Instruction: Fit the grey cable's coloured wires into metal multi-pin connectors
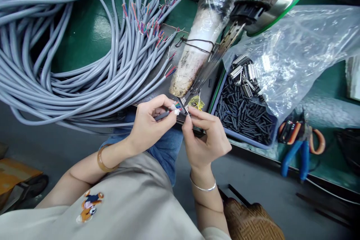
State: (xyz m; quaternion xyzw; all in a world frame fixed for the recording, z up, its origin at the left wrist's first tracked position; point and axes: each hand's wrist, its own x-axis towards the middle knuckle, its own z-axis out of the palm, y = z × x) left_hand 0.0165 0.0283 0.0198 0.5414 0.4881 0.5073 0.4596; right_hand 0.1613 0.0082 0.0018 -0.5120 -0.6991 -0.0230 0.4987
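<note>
**Currently, a grey cable (161,116) is being held up to a metal connector (184,107)**

Near the centre of the frame, the grey cable is being gripped close to its stripped end by the left hand (147,123), whose thumb and fingers (162,101) are being kept closed; white covers (176,112) are being worn on the tips. Coloured wires (177,104) are being held right at the metal connector, though whether they are being joined to it cannot be told at this size. The lower end of the connector is being pinched between the closed thumb and fingers of the right hand (208,135).

Just above the hands, a whitish tube (189,62) is being pointed downward, and a yellow patch (196,102) is being shown just right of the connector. Much of the left and upper left is being filled by a bundle of grey cables (70,93), laid on a green surface (92,37). Right of centre, black sleeves (242,116) and loose connectors (243,73) are being held in a blue tray (242,137), partly covered by a clear plastic bag (306,56). Farther right, blue-handled pliers (305,157) are being supported at the surface's edge.
</note>
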